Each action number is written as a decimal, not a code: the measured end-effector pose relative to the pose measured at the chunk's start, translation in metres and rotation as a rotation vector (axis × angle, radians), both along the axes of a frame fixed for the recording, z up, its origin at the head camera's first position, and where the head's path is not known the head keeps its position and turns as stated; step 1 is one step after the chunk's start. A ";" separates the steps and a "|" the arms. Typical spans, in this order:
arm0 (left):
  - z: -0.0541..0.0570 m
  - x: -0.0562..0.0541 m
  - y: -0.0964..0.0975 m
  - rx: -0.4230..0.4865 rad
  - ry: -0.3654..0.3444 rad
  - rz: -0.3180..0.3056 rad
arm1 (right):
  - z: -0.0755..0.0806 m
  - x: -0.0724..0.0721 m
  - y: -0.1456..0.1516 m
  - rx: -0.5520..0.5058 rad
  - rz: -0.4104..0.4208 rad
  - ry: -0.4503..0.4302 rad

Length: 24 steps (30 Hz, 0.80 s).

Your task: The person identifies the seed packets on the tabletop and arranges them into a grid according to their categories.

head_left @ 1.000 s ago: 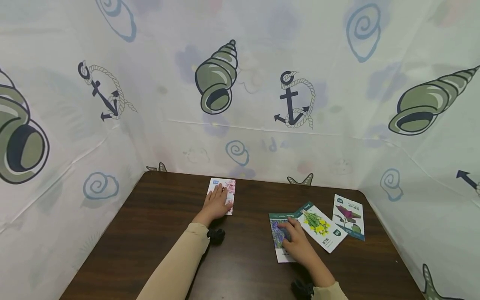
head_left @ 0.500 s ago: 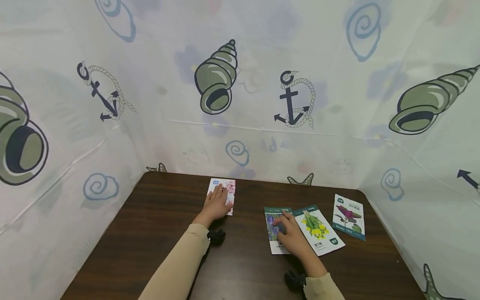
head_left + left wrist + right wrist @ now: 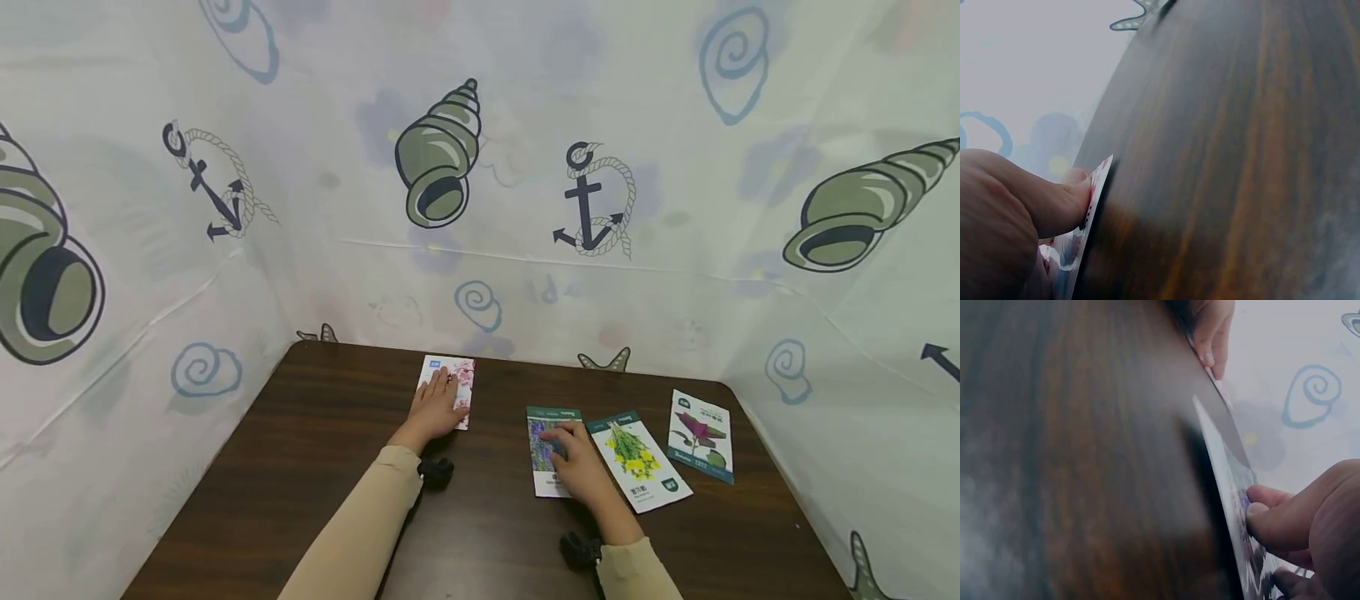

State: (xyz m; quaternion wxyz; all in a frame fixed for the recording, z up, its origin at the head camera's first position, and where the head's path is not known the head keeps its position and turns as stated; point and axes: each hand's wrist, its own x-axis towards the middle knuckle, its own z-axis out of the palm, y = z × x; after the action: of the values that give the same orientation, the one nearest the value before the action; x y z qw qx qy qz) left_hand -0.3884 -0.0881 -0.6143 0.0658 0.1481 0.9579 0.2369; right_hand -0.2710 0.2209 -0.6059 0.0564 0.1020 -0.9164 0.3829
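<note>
My left hand [image 3: 433, 407] lies with its fingers spread on a pink-blossom seed packet [image 3: 463, 377] at the back of the table. In the left wrist view its thumb [image 3: 1066, 203] rests along that packet's edge. To the right, a packet with purple flower spikes [image 3: 553, 482] sits under my right hand [image 3: 579, 460], whose bent fingertips touch its face. The right wrist view has the thumb and fingers [image 3: 1279, 515] on top of this packet [image 3: 1225, 475]. Just beside it lies a yellow-flower packet [image 3: 633, 462], slightly tilted, partly behind the right hand.
A packet with a dark red flower [image 3: 699, 433] lies near the table's right edge, apart from the yellow-flower one. The dark wood table [image 3: 300, 492] meets a white cloth backdrop [image 3: 330, 283] printed with shells and anchors. Black wrist cameras sit under both wrists.
My right hand has slid the purple-flower packet back and left. The yellow-flower packet has turned more upright and come away from the dark red one. My left hand stays in place.
</note>
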 end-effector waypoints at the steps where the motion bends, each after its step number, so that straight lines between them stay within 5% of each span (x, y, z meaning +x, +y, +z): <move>1: 0.000 0.000 0.000 -0.001 0.001 -0.003 | 0.000 -0.001 -0.001 0.008 -0.003 -0.007; 14: 0.003 0.003 -0.002 0.008 -0.004 -0.001 | 0.002 -0.017 -0.018 0.020 0.022 -0.140; 24: 0.000 0.000 0.000 0.017 -0.004 -0.001 | 0.004 -0.036 -0.027 0.051 0.061 -0.128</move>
State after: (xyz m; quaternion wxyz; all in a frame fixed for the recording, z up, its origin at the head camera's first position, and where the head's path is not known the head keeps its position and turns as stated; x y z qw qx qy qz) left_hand -0.3889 -0.0879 -0.6142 0.0664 0.1485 0.9557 0.2454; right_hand -0.3067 0.1934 -0.6021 -0.0165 0.1064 -0.9241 0.3666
